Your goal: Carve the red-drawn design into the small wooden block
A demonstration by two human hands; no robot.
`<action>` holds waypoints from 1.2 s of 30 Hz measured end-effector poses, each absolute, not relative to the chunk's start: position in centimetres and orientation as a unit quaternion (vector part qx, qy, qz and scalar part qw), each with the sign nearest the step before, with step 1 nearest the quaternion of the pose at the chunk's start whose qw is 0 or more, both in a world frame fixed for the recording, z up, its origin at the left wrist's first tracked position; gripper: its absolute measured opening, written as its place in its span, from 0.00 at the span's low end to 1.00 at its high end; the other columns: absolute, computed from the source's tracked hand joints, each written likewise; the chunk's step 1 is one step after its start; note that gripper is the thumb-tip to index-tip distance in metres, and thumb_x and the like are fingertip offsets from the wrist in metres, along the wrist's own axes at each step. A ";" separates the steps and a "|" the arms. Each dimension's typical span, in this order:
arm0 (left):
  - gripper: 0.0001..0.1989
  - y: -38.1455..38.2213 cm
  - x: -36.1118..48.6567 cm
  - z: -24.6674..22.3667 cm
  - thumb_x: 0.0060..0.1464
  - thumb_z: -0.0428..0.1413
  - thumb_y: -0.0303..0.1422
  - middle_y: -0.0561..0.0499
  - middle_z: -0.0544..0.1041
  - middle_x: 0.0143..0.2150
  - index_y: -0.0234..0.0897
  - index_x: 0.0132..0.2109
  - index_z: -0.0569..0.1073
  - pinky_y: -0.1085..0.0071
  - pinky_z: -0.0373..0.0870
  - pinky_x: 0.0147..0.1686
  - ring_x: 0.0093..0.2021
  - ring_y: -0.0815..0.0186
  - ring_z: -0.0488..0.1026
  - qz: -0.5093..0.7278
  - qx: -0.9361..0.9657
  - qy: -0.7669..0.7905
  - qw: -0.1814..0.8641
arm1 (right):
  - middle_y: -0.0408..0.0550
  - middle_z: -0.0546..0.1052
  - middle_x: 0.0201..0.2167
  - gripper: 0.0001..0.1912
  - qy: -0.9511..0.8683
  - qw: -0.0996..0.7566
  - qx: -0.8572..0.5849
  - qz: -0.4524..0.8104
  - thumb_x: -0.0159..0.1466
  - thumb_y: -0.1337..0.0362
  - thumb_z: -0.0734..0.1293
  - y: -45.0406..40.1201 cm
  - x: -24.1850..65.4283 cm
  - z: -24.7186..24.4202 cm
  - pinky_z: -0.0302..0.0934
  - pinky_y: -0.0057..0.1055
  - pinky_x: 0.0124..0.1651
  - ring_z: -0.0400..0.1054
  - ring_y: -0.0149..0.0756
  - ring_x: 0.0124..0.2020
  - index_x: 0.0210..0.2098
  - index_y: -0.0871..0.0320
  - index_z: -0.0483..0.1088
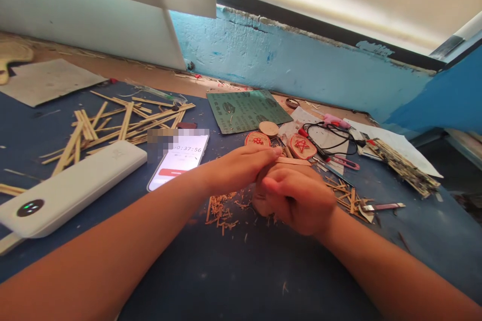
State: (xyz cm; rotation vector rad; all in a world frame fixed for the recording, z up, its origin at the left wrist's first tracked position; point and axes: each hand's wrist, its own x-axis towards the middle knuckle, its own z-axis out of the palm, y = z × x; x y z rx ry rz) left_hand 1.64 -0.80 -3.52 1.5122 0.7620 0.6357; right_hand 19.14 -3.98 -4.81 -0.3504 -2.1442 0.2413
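My left hand (239, 166) reaches in from the left over the wood shavings (222, 213), its fingers close together and their tips beside a thin flat wooden strip (293, 161). Against it, my right hand (297, 198) is curled closed. A rounded wooden piece (262, 203) shows below and between the hands; which hand grips it is hard to make out. Just beyond are wooden discs, one with a red flower pattern (257, 139), one with a red star (302, 146) and a plain one (268, 129).
Left of my hands lie a lit phone (178, 160), a white power bank (75, 188) and a pile of wooden sticks (124, 123). Green sandpaper (248, 109) is behind. At the right are black cable (335, 135), a pink cutter (344, 162), a small blade tool (384, 206) and rough bark (406, 168).
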 end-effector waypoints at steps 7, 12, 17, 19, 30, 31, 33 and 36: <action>0.25 -0.6 1.6 -3.6 0.68 0.54 0.54 0.46 0.87 0.52 0.39 0.47 0.85 0.59 0.73 0.64 0.60 0.53 0.78 0.262 0.641 0.325 0.644 | 0.40 0.73 0.27 0.10 -0.871 0.460 -0.138 0.106 0.76 0.69 0.63 -3.9 19.2 -4.8 0.67 0.31 0.36 0.69 0.30 0.28 0.36 0.55 0.66; 0.23 -0.6 1.7 -3.8 0.67 0.55 0.53 0.45 0.86 0.52 0.39 0.46 0.85 0.59 0.74 0.62 0.60 0.53 0.78 0.279 0.636 0.341 0.633 | 0.39 0.73 0.26 0.10 -0.870 0.452 -0.159 0.116 0.75 0.68 0.65 -3.8 19.1 -4.6 0.65 0.30 0.33 0.67 0.29 0.27 0.35 0.55 0.67; 0.23 -0.6 1.9 -4.0 0.67 0.55 0.52 0.45 0.86 0.49 0.38 0.44 0.83 0.60 0.75 0.59 0.57 0.54 0.79 0.279 0.628 0.338 0.643 | 0.39 0.73 0.26 0.10 -0.863 0.462 -0.157 0.129 0.76 0.68 0.64 -3.8 19.2 -4.7 0.67 0.31 0.33 0.69 0.30 0.26 0.35 0.54 0.66; 0.22 -0.6 1.9 -4.0 0.67 0.54 0.51 0.45 0.85 0.46 0.37 0.42 0.82 0.60 0.76 0.57 0.53 0.56 0.80 0.281 0.625 0.338 0.645 | 0.39 0.74 0.26 0.10 -0.866 0.452 -0.172 0.129 0.75 0.69 0.65 -3.7 19.3 -4.9 0.66 0.30 0.32 0.68 0.29 0.25 0.36 0.54 0.66; 0.23 -0.5 1.9 -4.4 0.69 0.53 0.51 0.49 0.80 0.36 0.37 0.35 0.76 0.67 0.72 0.40 0.37 0.64 0.75 0.269 0.613 0.320 0.671 | 0.40 0.75 0.26 0.10 -0.851 0.466 -0.184 0.158 0.75 0.68 0.64 -3.4 19.8 -5.5 0.68 0.31 0.34 0.71 0.31 0.28 0.35 0.54 0.65; 0.23 -0.5 1.9 -4.2 0.69 0.52 0.50 0.49 0.79 0.35 0.37 0.34 0.76 0.67 0.72 0.41 0.37 0.64 0.75 0.265 0.618 0.317 0.669 | 0.40 0.75 0.26 0.12 -0.849 0.466 -0.193 0.156 0.74 0.68 0.65 -3.5 19.9 -5.3 0.67 0.31 0.32 0.69 0.30 0.27 0.33 0.54 0.64; 0.24 -0.6 1.8 -4.0 0.69 0.52 0.49 0.50 0.78 0.32 0.37 0.31 0.75 0.66 0.72 0.42 0.36 0.64 0.74 0.251 0.624 0.307 0.673 | 0.39 0.74 0.26 0.11 -0.848 0.463 -0.210 0.152 0.73 0.70 0.65 -3.6 20.0 -5.1 0.65 0.30 0.31 0.66 0.29 0.25 0.34 0.54 0.65; 0.24 -0.6 1.8 -3.9 0.69 0.52 0.49 0.50 0.79 0.33 0.37 0.31 0.75 0.66 0.72 0.44 0.37 0.63 0.76 0.252 0.621 0.303 0.678 | 0.39 0.74 0.25 0.11 -0.845 0.467 -0.209 0.154 0.74 0.69 0.65 -3.6 20.3 -5.3 0.67 0.31 0.33 0.67 0.30 0.26 0.33 0.53 0.64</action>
